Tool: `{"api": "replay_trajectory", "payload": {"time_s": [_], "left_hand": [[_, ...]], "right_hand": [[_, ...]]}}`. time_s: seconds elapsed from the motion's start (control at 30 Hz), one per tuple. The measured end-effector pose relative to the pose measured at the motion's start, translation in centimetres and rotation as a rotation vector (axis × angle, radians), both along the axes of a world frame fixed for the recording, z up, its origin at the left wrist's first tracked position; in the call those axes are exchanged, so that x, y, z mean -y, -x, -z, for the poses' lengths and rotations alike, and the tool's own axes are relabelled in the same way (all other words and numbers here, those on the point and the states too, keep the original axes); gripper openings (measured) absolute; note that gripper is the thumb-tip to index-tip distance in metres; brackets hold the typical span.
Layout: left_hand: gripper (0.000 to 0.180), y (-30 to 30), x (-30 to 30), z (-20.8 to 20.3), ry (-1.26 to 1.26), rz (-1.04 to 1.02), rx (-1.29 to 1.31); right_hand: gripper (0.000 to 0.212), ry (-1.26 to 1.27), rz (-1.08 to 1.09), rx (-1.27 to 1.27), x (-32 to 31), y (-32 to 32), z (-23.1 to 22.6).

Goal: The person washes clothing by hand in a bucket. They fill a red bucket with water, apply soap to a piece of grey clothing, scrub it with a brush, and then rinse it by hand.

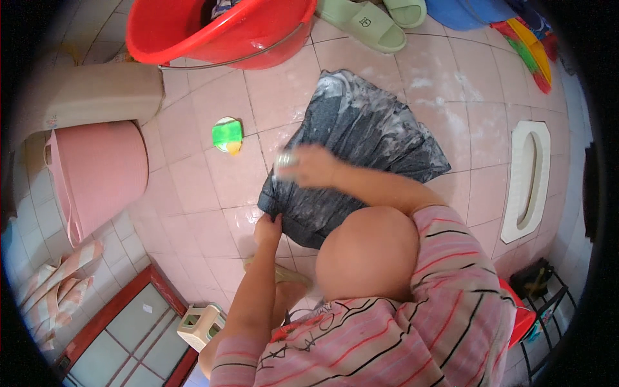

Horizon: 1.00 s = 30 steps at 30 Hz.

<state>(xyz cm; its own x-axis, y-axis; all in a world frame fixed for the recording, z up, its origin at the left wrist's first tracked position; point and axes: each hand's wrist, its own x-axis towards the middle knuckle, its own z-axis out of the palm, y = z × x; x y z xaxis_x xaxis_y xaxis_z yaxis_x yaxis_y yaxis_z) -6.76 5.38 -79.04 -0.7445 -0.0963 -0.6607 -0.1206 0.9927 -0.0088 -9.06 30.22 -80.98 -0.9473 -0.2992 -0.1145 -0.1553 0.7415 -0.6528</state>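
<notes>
A wet dark grey garment (361, 135) lies spread on the tiled floor, streaked with white suds on its far side. My left hand (266, 231) pinches its near left edge between thumb and fingers. Over the garment's left side, my right hand (313, 166) is closed around a pale scrubbing brush (284, 164), blurred by motion. The brush's underside is hidden, and I cannot tell whether it touches the cloth. Left of the garment, a green block (227, 134) and a small yellow piece (234, 149) lie on a round white dish (220, 122).
A red bucket (271, 48) with cloth inside stands beyond the garment, beside green slippers (364, 26). A pink basket (100, 171) is at left, and a squat toilet (514, 206) is set in the floor at right. Suds (451, 90) spot the far tiles.
</notes>
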Motion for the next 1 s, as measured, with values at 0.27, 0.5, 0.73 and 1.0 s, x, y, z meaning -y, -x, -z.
{"api": "replay_trajectory", "payload": {"time_s": [0.27, 0.5, 0.73, 1.0], "left_hand": [[0.052, 0.5, 0.6, 2.7, -0.265, -0.12, -0.24], [0.053, 4.0, 1.2, 4.6, -0.38, -0.507, -0.084], [0.033, 4.2, -2.2, 1.6, -0.651, -0.849, 0.019], [0.067, -2.8, -8.1, 2.4, -0.595, -0.76, 0.046]], "right_hand": [[0.052, -0.353, 0.811, -0.101, -15.3, 3.6, 1.2], [0.052, -0.117, -0.246, 0.026, -1.1, -4.8, -0.7], [0.05, -0.398, 0.939, -0.083, -19.3, -4.3, 1.3], [0.064, 0.001, 0.104, -0.104, -1.3, -10.2, 1.1]]}}
